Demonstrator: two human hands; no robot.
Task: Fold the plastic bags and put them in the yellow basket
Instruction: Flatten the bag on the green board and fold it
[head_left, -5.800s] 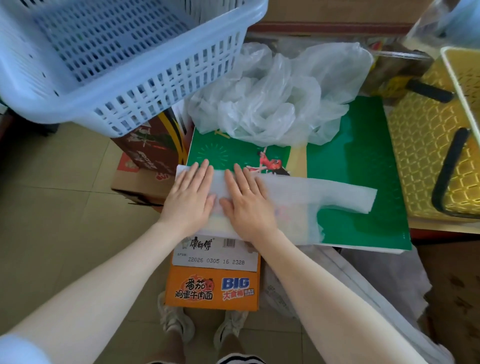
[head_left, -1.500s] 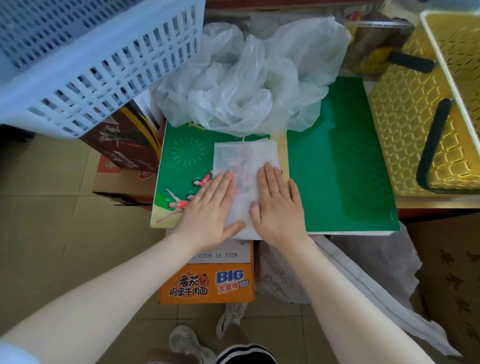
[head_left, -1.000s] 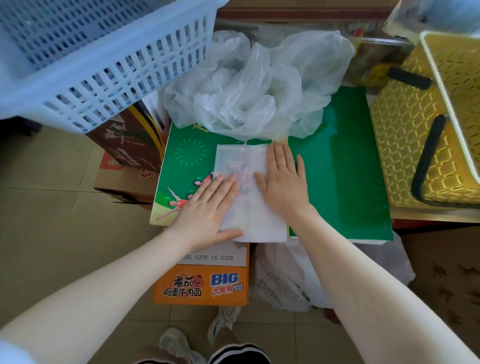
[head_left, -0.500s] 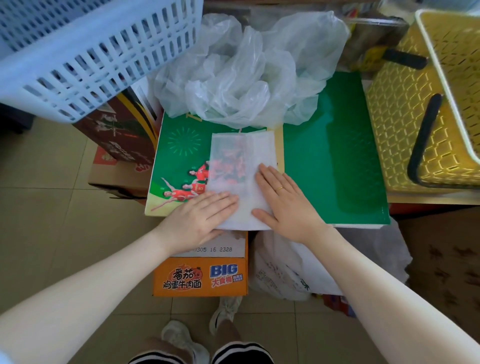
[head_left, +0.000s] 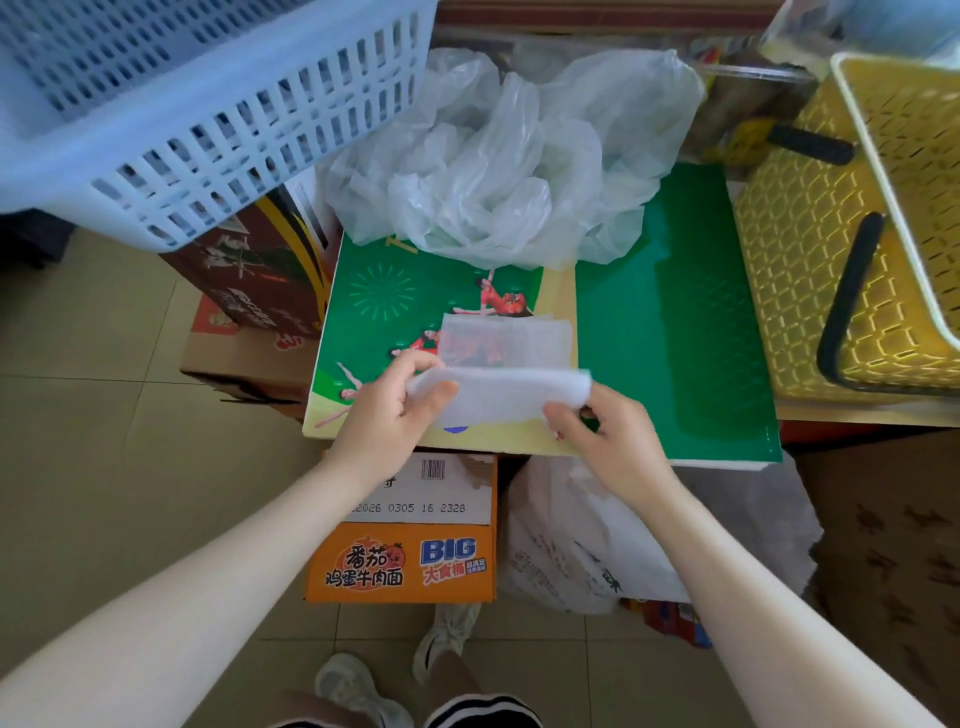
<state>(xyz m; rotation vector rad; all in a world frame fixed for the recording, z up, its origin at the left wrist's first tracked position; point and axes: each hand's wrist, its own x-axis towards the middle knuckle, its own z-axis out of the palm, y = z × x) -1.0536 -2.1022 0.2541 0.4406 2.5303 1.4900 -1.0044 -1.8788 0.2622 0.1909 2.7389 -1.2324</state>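
A flattened, translucent white plastic bag (head_left: 506, 364) lies on the green board (head_left: 670, 322). Its near edge is lifted and curling over toward the far edge. My left hand (head_left: 387, 410) pinches the lifted edge at its left corner. My right hand (head_left: 605, 434) pinches the same edge at its right corner. Behind it, a heap of crumpled clear plastic bags (head_left: 498, 161) sits at the back of the board. The yellow basket (head_left: 810, 249) with black handles stands to the right of the board.
A pale blue slatted basket (head_left: 171, 98) overhangs the upper left. Cardboard boxes (head_left: 405, 540) and a white sack (head_left: 582, 551) stand on the tiled floor under the board's near edge. My shoes show at the bottom.
Both hands pressed flat on the folded bag before. Now they have taken hold of its near edge and lifted it up toward the far side.
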